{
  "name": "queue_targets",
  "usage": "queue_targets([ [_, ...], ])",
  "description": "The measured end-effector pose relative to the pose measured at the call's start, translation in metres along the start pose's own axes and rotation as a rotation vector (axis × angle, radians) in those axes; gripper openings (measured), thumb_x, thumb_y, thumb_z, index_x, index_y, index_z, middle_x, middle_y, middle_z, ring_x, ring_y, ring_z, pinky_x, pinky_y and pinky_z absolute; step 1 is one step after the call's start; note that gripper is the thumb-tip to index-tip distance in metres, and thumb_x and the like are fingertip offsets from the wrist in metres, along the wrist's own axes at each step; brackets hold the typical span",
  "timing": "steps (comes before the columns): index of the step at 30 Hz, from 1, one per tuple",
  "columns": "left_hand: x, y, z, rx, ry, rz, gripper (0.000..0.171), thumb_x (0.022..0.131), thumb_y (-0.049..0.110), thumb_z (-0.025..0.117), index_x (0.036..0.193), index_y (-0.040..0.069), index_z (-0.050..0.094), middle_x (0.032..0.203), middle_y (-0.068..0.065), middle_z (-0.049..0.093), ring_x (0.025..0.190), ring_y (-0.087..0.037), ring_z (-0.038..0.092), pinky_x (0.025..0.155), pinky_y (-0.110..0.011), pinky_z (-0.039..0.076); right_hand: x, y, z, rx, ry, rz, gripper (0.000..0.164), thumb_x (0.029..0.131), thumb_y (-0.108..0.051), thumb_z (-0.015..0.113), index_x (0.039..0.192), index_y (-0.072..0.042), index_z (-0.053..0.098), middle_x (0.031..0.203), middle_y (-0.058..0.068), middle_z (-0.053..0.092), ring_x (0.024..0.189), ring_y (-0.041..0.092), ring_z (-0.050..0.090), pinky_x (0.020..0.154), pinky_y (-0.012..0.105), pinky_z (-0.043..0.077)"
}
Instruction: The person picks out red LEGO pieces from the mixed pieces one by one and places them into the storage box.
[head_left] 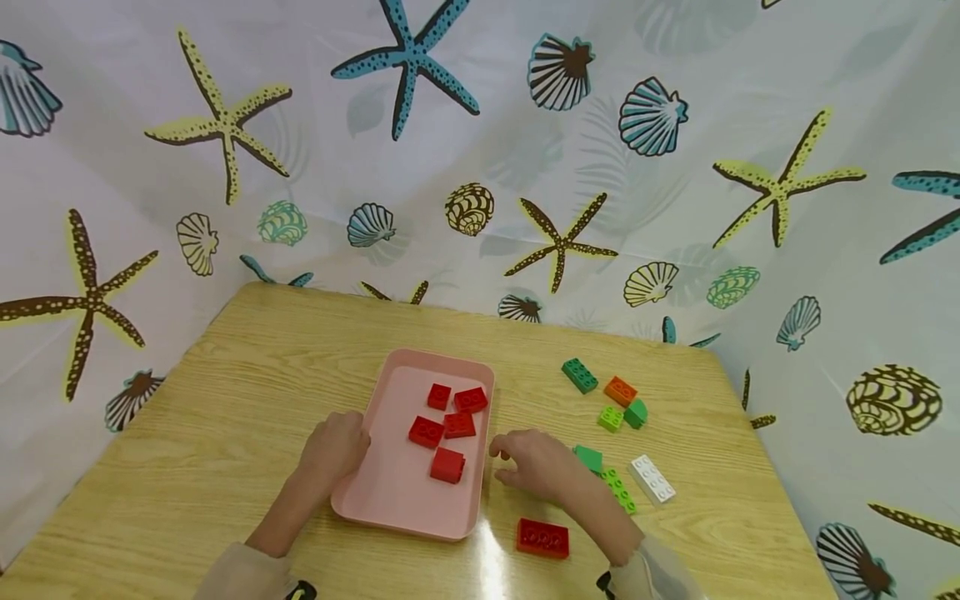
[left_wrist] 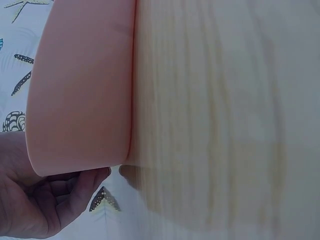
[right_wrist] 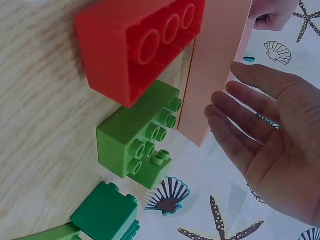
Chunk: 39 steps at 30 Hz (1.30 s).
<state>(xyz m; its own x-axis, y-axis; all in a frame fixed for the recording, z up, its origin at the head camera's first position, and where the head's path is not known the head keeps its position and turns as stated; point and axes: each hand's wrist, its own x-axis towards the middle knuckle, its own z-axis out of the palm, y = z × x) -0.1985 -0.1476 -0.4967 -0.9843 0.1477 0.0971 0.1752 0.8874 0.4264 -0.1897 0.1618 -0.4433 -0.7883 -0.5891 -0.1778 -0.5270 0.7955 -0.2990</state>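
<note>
A pink tray [head_left: 393, 475] sits on the wooden table with several red bricks [head_left: 447, 466] inside it. My left hand [head_left: 337, 443] grips the tray's left rim; in the left wrist view its curled fingers [left_wrist: 75, 197] lie against the tray's end wall. Beside the right rim hovers my right hand [head_left: 536, 462], holding nothing, its fingers loosely bent toward the tray. Nearer to me, a larger red brick [head_left: 542, 538] lies on its side, its hollow underside showing in the right wrist view. Partly behind the right forearm are a light green brick [head_left: 618, 490] and a green brick [head_left: 588, 458].
Right of the hand lies a white brick [head_left: 652, 479]. Farther back are a dark green brick [head_left: 580, 375], an orange brick [head_left: 621, 391], a small lime brick [head_left: 611, 418] and a rounded green brick [head_left: 636, 413]. A patterned curtain [head_left: 465, 150] encloses the table's back and sides.
</note>
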Motion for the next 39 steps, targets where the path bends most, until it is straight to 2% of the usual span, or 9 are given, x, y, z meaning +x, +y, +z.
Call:
queue_targets([
  [4, -0.001, 0.001, -0.001, -0.001, -0.004, 0.004, 0.017, 0.089, -0.002, 0.061, 0.072, -0.003, 0.057, 0.062, -0.014, 0.056, 0.054, -0.02, 0.053, 0.047, -0.039, 0.047, -0.003, -0.002, 0.001, 0.005, -0.038, 0.017, 0.02, 0.089, -0.022, 0.076, 0.105, -0.012, 0.069, 0.09, -0.003, 0.066, 0.077, 0.01, 0.057, 0.072, 0.028, 0.051],
  [12, 0.0, 0.0, 0.0, 0.028, 0.004, 0.019, 0.017, 0.089, -0.001, 0.061, 0.073, -0.003, 0.058, 0.063, -0.015, 0.058, 0.055, -0.021, 0.056, 0.047, -0.04, 0.049, -0.007, -0.007, 0.004, 0.066, -0.139, 0.149, 0.02, 0.089, -0.025, 0.075, 0.105, -0.015, 0.069, 0.09, -0.005, 0.063, 0.077, 0.01, 0.055, 0.072, 0.03, 0.051],
  [17, 0.0, 0.0, 0.0, 0.03, 0.007, 0.021, 0.017, 0.088, -0.001, 0.061, 0.072, -0.002, 0.058, 0.063, -0.015, 0.058, 0.054, -0.022, 0.057, 0.047, -0.041, 0.049, -0.009, -0.007, 0.009, 0.076, -0.174, 0.198, 0.02, 0.088, -0.023, 0.075, 0.105, -0.014, 0.071, 0.089, -0.005, 0.064, 0.074, 0.011, 0.054, 0.073, 0.031, 0.051],
  [26, 0.0, 0.003, -0.002, 0.021, 0.008, 0.024, 0.017, 0.088, -0.002, 0.06, 0.071, -0.002, 0.057, 0.062, -0.015, 0.057, 0.054, -0.021, 0.056, 0.046, -0.04, 0.049, -0.011, -0.004, 0.01, 0.058, -0.17, 0.152, 0.023, 0.087, -0.024, 0.076, 0.106, -0.012, 0.072, 0.092, -0.004, 0.066, 0.075, 0.008, 0.055, 0.073, 0.03, 0.052],
  [32, 0.0, 0.002, -0.001, 0.012, 0.007, 0.015, 0.016, 0.088, -0.002, 0.06, 0.072, -0.003, 0.058, 0.063, -0.015, 0.058, 0.054, -0.021, 0.056, 0.047, -0.041, 0.048, -0.015, -0.006, 0.011, 0.044, -0.201, 0.133, 0.027, 0.082, -0.027, 0.079, 0.105, -0.015, 0.072, 0.094, -0.007, 0.066, 0.076, 0.007, 0.055, 0.075, 0.032, 0.052],
  [39, 0.001, 0.001, -0.001, 0.022, 0.012, 0.019, 0.016, 0.088, -0.001, 0.061, 0.072, -0.003, 0.058, 0.063, -0.015, 0.057, 0.054, -0.022, 0.057, 0.046, -0.041, 0.048, -0.018, -0.01, 0.012, -0.001, -0.229, 0.095, 0.027, 0.078, -0.028, 0.081, 0.1, -0.018, 0.07, 0.084, -0.01, 0.06, 0.069, 0.009, 0.049, 0.067, 0.029, 0.047],
])
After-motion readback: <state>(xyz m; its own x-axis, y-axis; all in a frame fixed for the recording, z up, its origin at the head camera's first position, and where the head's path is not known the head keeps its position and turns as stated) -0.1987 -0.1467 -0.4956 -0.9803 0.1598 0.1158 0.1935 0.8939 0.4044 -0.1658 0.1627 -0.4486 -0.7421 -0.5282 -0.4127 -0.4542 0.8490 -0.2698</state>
